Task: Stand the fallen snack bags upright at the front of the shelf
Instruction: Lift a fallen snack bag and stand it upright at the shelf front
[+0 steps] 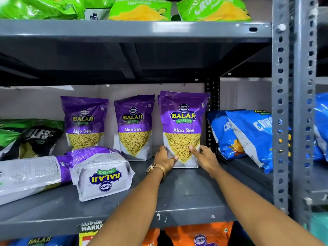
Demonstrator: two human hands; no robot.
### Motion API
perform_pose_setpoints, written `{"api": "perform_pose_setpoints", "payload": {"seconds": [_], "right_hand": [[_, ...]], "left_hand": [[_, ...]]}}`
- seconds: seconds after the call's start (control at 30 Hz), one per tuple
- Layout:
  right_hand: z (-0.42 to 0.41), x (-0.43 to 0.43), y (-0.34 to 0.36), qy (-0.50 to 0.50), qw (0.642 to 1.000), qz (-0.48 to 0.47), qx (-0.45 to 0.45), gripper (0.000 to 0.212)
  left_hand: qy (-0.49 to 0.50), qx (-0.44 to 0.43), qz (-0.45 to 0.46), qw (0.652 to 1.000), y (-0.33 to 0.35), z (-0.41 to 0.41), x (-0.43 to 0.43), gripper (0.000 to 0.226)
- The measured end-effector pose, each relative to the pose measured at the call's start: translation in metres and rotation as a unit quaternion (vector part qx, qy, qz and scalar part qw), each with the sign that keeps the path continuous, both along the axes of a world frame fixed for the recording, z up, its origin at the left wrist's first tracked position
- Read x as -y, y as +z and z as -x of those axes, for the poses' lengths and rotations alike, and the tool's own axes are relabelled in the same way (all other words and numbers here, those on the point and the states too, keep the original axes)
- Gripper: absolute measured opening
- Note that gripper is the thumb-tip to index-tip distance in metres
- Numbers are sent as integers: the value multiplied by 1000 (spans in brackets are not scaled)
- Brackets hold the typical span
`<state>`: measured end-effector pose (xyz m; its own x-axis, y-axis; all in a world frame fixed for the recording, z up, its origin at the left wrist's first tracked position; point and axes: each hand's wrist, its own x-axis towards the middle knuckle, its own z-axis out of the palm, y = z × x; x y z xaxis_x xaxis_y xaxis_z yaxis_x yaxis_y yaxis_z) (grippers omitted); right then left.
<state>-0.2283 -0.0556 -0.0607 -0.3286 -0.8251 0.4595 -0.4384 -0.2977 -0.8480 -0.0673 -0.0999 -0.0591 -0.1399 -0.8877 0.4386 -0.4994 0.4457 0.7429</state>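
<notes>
Three purple Aloo Sev bags stand upright on the grey shelf [186, 194]: one at the left [84, 121], one in the middle [134, 125], one at the right [182, 125]. My left hand [164, 159] and my right hand [205, 158] press the right bag's lower corners from either side, holding it upright. Two more purple bags lie fallen at the left front: one flat with its bottom toward me [101, 174], another long one [30, 173] on its side at the far left.
Blue snack bags [248, 137] lean at the right, next to the perforated steel upright [282, 110]. Dark green bags [30, 137] slump at the left rear. Green bags [140, 9] fill the shelf above and orange bags [198, 235] the shelf below.
</notes>
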Motion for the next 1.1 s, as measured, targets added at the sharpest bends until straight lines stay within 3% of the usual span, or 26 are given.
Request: {"api": "perform_pose_setpoints", "payload": {"seconds": [0.07, 0.27, 0.43, 0.5, 0.6, 0.73, 0.93, 1.1], "right_hand": [[-3, -5, 1, -6, 1000, -14, -20, 42], [-4, -34, 9, -25, 996, -78, -30, 34], [-9, -83, -1, -14, 993, -103, -57, 48], [-13, -102, -5, -32, 993, -84, -72, 48], [-20, -126, -8, -72, 991, -72, -82, 46], [-22, -145, -16, -96, 989, -51, -102, 44], [-11, -151, -16, -48, 997, -35, -49, 40], [-10, -153, -15, -22, 999, -29, -24, 38]], "left_hand": [[-12, 8, -10, 1000, 3, -2, -3, 62], [-47, 25, -31, 998, 10, -10, -30, 50], [-59, 94, -25, 993, 15, -8, -74, 76], [-57, 102, -10, 993, 11, -8, -93, 72], [-55, 75, 20, 995, 1, -11, -113, 63], [-56, 38, 42, 997, -10, -15, -127, 69], [-53, -56, 15, 997, -16, -23, -127, 59], [-44, -64, 15, 997, -17, -22, -127, 57]]}}
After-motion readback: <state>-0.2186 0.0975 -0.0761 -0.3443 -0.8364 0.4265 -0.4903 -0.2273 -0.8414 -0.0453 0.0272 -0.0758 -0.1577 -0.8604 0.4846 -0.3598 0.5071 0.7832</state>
